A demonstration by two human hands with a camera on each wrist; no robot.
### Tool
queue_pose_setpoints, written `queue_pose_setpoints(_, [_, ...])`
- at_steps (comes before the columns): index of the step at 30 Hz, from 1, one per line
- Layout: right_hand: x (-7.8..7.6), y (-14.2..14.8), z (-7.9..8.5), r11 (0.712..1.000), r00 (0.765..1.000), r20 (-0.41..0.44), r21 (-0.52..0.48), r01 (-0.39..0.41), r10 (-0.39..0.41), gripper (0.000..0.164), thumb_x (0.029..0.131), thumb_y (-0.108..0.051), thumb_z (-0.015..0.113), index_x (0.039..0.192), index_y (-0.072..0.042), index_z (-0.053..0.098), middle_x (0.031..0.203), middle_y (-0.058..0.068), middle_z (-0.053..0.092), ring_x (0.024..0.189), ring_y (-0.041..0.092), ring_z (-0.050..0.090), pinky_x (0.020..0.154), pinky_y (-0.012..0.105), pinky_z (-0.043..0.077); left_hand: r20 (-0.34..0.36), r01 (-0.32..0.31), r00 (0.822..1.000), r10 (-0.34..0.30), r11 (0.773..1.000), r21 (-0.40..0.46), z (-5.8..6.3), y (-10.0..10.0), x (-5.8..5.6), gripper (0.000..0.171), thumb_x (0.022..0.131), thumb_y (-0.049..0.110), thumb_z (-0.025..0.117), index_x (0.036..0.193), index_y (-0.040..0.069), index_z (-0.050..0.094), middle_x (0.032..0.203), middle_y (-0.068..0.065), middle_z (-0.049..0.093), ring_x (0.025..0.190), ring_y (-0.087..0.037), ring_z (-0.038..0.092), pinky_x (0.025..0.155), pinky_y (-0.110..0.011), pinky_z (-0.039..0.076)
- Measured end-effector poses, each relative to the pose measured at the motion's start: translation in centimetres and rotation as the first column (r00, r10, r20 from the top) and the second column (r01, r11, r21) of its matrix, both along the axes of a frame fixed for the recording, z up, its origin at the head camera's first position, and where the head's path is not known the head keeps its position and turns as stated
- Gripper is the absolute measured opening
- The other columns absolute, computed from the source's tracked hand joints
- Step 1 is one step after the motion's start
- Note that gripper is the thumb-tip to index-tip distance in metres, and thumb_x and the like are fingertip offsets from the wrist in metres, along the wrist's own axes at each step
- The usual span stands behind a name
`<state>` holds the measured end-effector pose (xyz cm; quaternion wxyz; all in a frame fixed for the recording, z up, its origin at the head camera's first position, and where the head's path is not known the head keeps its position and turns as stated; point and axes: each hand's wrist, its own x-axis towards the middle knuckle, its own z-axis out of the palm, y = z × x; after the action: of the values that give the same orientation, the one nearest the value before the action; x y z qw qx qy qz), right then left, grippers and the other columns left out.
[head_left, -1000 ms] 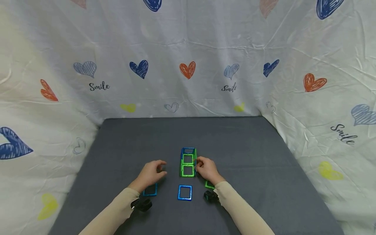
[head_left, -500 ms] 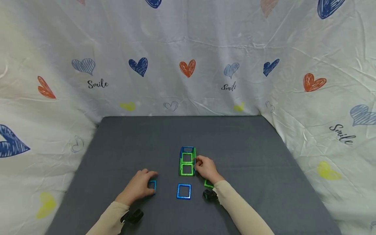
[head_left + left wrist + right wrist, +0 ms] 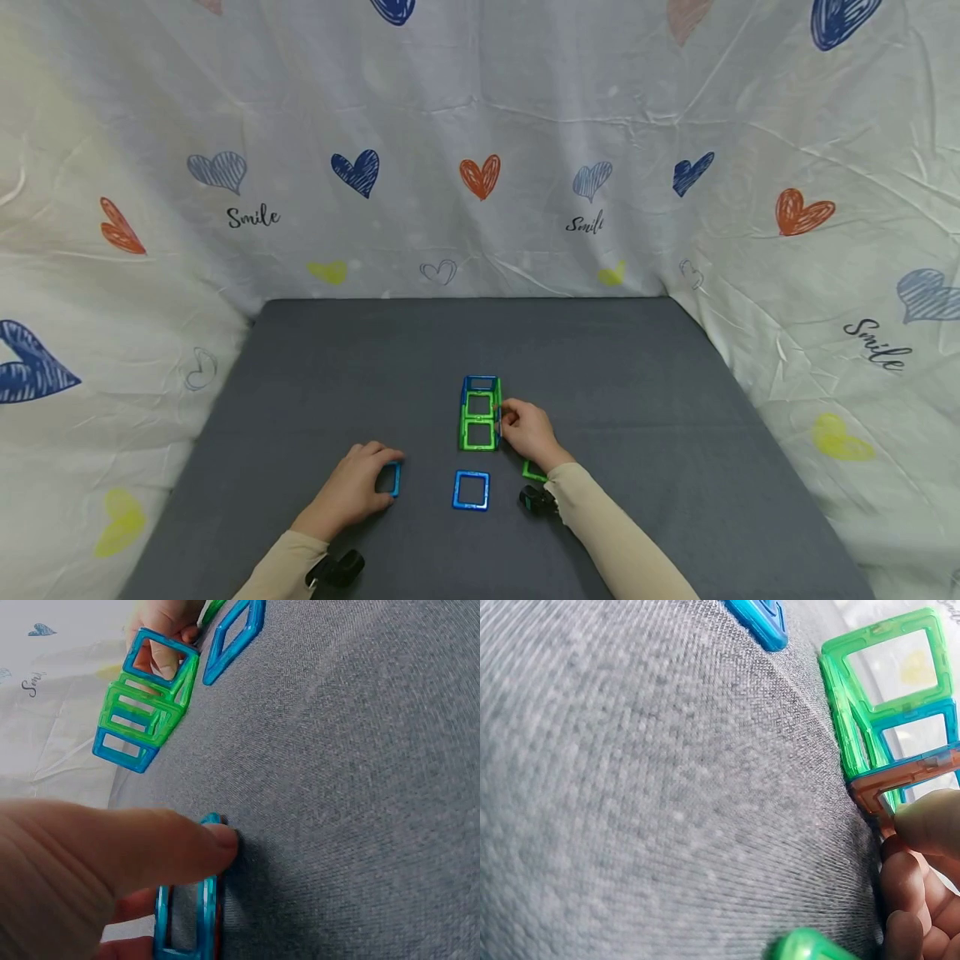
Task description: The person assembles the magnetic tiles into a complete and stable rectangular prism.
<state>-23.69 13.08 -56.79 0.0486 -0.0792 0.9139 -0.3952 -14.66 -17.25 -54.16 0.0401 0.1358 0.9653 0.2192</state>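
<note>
My left hand (image 3: 348, 492) grips a blue square magnetic tile (image 3: 204, 915) by its edges, thumb on one side and fingers on the other, down at the dark cloth. A red edge shows along that tile's underside. Ahead in the middle stands a box-like structure (image 3: 480, 420) of green and blue magnetic tiles, its sides upright and its top open. My right hand (image 3: 530, 432) is at the structure's right side, pinching an orange-brown tile (image 3: 907, 776) between thumb and fingers. In the right wrist view this tile stands against the green and blue ones.
A loose blue square tile (image 3: 471, 506) lies flat in front of the structure. A green tile (image 3: 534, 476) lies partly hidden beneath my right wrist. The dark grey cloth-covered table (image 3: 615, 358) ends at a white curtain (image 3: 525, 100) printed with hearts.
My left hand has moved left and nearer to me, from above the table down onto the blue tile, and closed round its edges. The right hand has stayed at the structure.
</note>
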Motion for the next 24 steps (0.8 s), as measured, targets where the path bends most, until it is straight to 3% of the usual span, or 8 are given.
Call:
queue_pose_setpoints(9, [0.1, 0.0, 0.1, 1.0, 1.0, 0.0, -0.002, 0.0, 0.0, 0.029, 0.096, -0.01, 0.065, 0.124, -0.006, 0.07, 0.087, 0.002, 0.07, 0.065, 0.009, 0.057, 0.063, 0.028, 0.048, -0.044, 0.024, 0.999, -0.025, 1.0, -0.016, -0.4, -0.2, -0.2, 0.046, 0.073, 0.014, 0.09, 0.116, 0.013, 0.074, 0.112, -0.004, 0.07, 0.101, -0.026, 0.06, 0.09, -0.048, 0.052])
queue_pose_setpoints(13, [0.0, 0.1, 0.1, 1.0, 1.0, 0.006, -0.001, 0.004, -0.004, 0.029, 0.096, -0.01, 0.064, 0.124, -0.006, 0.07, 0.087, 0.002, 0.07, 0.066, 0.009, 0.057, 0.063, 0.028, 0.048, -0.076, 0.048, 0.996, -0.048, 0.999, -0.006, -0.2, -0.1, -1.0, 0.042, 0.075, 0.017, 0.09, 0.114, 0.013, 0.075, 0.108, -0.005, 0.07, 0.097, -0.026, 0.062, 0.087, -0.048, 0.053])
queue_pose_setpoints(18, [0.0, 0.2, 0.0, 1.0, 1.0, 0.001, 0.008, 0.009, -0.009, 0.029, 0.097, -0.009, 0.063, 0.124, -0.006, 0.071, 0.087, 0.002, 0.071, 0.065, 0.009, 0.057, 0.062, 0.027, 0.048, -0.132, 0.071, 0.989, -0.071, 0.997, -0.006, 0.9, 1.0, -3.4, 0.042, 0.077, 0.02, 0.088, 0.115, 0.011, 0.075, 0.104, -0.006, 0.07, 0.095, -0.026, 0.063, 0.084, -0.046, 0.055])
queue_pose_setpoints(24, [0.1, 0.1, 0.3, 1.0, 1.0, 0.004, -0.011, 0.001, -0.001, 0.027, 0.097, -0.009, 0.062, 0.123, -0.006, 0.071, 0.087, 0.003, 0.071, 0.063, 0.009, 0.056, 0.061, 0.027, 0.047, -0.145, 0.113, 0.983, -0.116, 0.993, -0.024, 3.6, 3.2, -7.5, 0.044, 0.08, 0.023, 0.085, 0.121, 0.011, 0.073, 0.108, -0.009, 0.07, 0.099, -0.026, 0.062, 0.086, -0.045, 0.056])
